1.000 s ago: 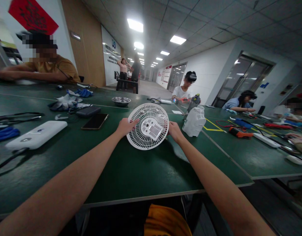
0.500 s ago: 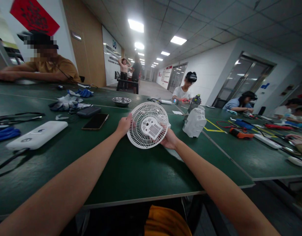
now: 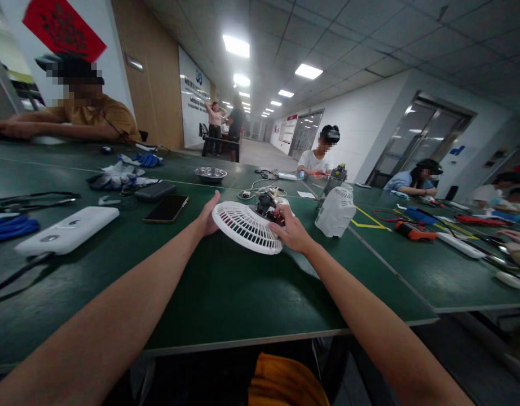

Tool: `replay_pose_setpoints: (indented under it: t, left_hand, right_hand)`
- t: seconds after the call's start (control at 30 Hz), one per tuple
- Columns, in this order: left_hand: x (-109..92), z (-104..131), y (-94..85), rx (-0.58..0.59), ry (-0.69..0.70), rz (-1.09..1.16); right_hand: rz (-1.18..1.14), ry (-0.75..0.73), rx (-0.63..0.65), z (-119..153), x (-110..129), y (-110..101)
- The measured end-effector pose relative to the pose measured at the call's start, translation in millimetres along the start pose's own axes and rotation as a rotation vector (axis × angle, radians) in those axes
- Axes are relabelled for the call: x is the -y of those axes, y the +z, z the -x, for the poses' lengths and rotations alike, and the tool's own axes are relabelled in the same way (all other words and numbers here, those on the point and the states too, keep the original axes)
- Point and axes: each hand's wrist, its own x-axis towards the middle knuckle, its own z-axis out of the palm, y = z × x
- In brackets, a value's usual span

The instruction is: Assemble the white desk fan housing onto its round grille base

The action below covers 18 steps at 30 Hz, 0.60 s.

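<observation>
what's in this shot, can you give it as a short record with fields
setting: long green table, other people seated further along
left hand: grips the left rim of the white fan grille
right hand: grips the grille's right side, by the motor and wires
grille pose: tilted nearly flat, above the table
nearby right: white fan housing
nearby left: black phone, white power bank, metal bowl

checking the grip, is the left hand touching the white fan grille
Touching. The head view shows the left hand with its thumb against the far-left rim of the fan grille, no gap between them.
</observation>
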Motion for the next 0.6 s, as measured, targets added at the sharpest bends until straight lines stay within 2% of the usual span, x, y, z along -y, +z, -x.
replay_pose_setpoints:
  t: [0.07, 0.13, 0.3, 0.47, 0.6]
  left_hand:
    - [-4, 4, -0.2, 0.096, -0.065, 0.098]
    - [-6, 6, -0.1, 0.128, -0.122, 0.127]
    - [1, -3, -0.6, 0.110, -0.274, 0.129]
    - [7, -14, -3.0, 0.009, -0.276, 0.149]
    - [7, -15, -1.2, -0.072, -0.230, 0.092]
  right_hand:
    - [0.042, -0.028, 0.025, 0, -2, 0]
    - [0.048, -0.043, 0.048, -1, -4, -1]
    - [0.008, -0.098, 0.056, -3, -5, -4]
    - [-0.059, -0.065, -0.155, -6, -11, -7]
    - [0.004, 0.050, -0.337, -8, -34, -10]
